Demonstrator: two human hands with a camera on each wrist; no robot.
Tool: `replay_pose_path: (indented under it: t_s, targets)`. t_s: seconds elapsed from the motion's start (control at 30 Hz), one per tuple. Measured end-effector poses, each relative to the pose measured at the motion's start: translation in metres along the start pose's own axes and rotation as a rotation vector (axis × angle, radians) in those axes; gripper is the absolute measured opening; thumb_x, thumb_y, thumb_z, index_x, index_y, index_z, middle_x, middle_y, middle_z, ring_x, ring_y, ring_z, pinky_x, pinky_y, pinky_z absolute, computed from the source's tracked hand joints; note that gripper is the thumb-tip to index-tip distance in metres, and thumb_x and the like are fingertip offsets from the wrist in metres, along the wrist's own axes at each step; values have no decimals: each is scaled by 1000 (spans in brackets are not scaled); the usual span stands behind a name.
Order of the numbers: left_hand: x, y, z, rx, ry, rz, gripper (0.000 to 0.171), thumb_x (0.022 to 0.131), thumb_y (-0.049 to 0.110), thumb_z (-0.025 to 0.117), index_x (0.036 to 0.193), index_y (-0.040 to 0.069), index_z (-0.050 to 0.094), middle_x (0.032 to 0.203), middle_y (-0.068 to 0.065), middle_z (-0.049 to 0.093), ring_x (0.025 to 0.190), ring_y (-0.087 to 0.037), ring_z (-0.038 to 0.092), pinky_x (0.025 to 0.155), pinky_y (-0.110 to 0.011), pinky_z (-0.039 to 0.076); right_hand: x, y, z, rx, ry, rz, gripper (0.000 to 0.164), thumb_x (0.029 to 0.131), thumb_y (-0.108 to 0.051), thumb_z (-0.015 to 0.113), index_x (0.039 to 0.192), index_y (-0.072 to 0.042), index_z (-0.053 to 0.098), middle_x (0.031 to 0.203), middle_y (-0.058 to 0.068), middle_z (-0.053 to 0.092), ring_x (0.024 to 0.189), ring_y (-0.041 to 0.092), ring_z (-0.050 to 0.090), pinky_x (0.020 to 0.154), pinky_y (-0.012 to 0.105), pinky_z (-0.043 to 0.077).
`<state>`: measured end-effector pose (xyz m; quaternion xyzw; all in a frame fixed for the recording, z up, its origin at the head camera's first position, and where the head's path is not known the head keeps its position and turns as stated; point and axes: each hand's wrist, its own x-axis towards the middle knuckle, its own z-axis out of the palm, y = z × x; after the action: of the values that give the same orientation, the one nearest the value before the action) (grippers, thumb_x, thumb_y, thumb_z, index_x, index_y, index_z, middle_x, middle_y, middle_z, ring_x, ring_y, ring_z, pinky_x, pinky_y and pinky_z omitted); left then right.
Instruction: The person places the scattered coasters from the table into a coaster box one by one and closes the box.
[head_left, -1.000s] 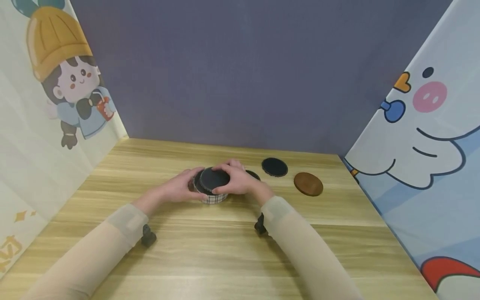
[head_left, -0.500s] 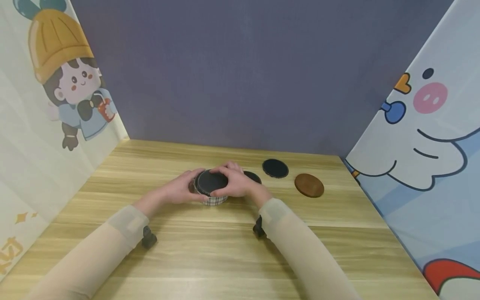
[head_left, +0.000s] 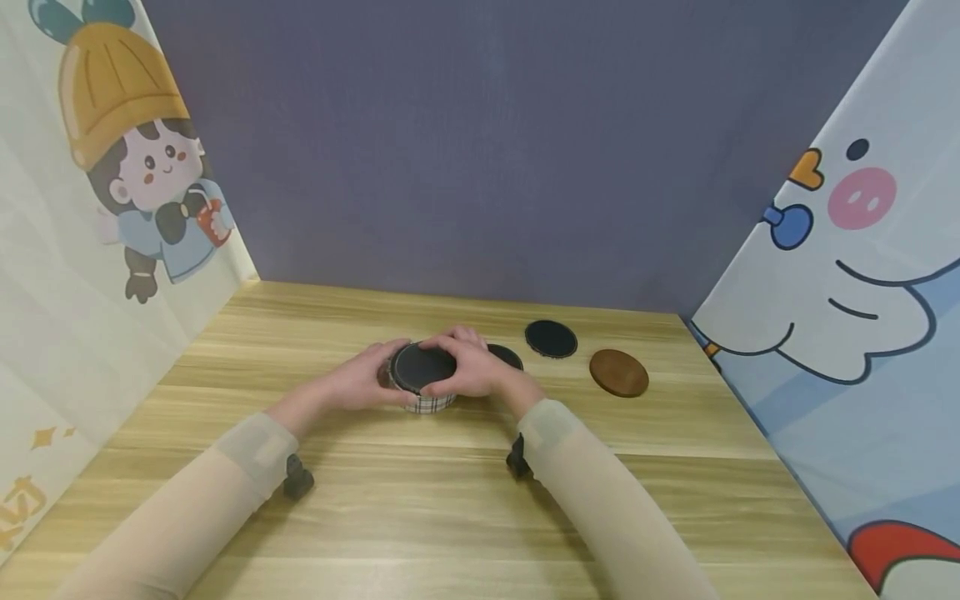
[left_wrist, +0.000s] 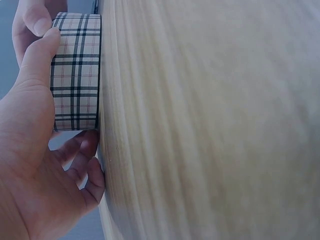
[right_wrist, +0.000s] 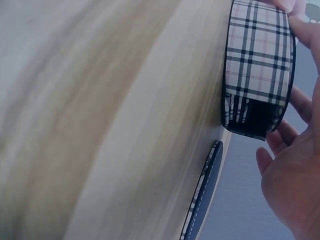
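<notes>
A round coaster holder (head_left: 431, 405) with a plaid side stands on the table, and a gap in its wall shows in the right wrist view. On its top lies a round black coaster (head_left: 423, 364). My left hand (head_left: 367, 379) grips the holder from the left, its thumb near the top edge of the plaid wall (left_wrist: 76, 75). With thumb and fingers spread round the coaster's rim, my right hand (head_left: 472, 367) holds it from the right. The far fingertips are partly hidden in the head view.
Right of the holder a black coaster (head_left: 507, 357) lies flat, partly hidden behind my right hand. Farther right are another black coaster (head_left: 551, 339) and a brown disc (head_left: 618, 372). A grey-blue panel (head_left: 465, 150) rises behind the table (head_left: 420, 508), with printed panels at both sides.
The black coaster in my right hand has moved slightly left and down, so that it now sits squarely over the plaid holder. My left hand has kept its grip.
</notes>
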<state>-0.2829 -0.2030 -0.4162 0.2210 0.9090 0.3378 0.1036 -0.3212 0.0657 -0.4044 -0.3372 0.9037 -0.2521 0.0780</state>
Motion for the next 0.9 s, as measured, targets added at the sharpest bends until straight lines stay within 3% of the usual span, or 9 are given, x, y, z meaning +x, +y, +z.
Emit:
replay_pose_path:
  t_s: [0.3,0.57,0.77,0.9]
  targets:
    - [-1,0,-1,22,3,6,113,93,56,86,175,9,23,162,-27,43,143,-41,52,118,-65,49,-1,0,0,13,-10,1,83,89,-59,84,162,-36,53,164,4,44,155,30,34,131,63,27]
    - [0,-1,1,10,2,1,112,93,56,86,175,10,24,161,-29,43,141,-42,55,117,-65,50,-8,5,-4,48,1,30,77,95,-63,76,162,-34,52,167,4,44,157,33,37,125,67,40]
    - [2,-3,2,14,25,-4,114,90,56,88,175,12,26,160,-30,46,144,-50,55,120,-70,47,-19,19,-14,57,31,38,66,102,-58,70,160,-29,55,166,7,48,152,34,47,125,64,43]
    - [2,-4,3,15,34,1,115,89,55,90,175,13,26,159,-31,46,142,-51,56,119,-70,48,-28,33,-22,37,42,39,64,104,-52,70,159,-24,57,167,9,49,159,36,41,131,61,37]
